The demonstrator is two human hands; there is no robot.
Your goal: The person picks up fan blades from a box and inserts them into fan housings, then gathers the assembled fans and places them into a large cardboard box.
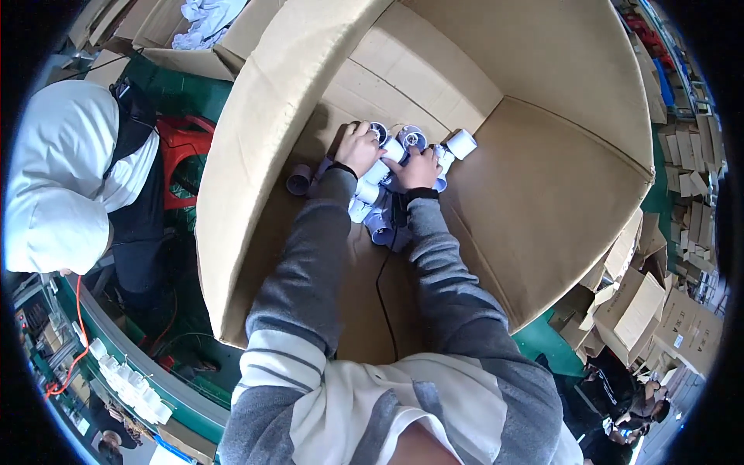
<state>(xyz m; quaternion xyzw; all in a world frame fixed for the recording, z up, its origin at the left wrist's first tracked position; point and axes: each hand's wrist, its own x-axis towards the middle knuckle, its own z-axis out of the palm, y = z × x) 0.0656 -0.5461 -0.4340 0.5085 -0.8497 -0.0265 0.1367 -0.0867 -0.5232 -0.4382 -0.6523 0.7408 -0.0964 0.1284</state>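
The tips of my fingers are difficult to see, since they go down among the pale cylindrical parts [462,145]. These parts lie in a loose heap inside one big cardboard box [558,194], under and around my hands. Both my arms reach forward into this box, with the sleeves covering them almost to the wrist. My left hand [359,149] bends over the heap with its back turned upward, beside an open-ended part. My right hand [419,168] is also back upward, its thumb pointing toward the left one. The two hands are apart, with parts between them; whether either is clamped on a part, I cannot tell. One black cable [379,291] (its upper end gets lost near my right wrist) runs down toward my body. I count at least eight parts, but the overlapping makes the exact number uncertain. To my left, one person [58,170] in a white hooded top partly covers one red plastic seat [180,159].
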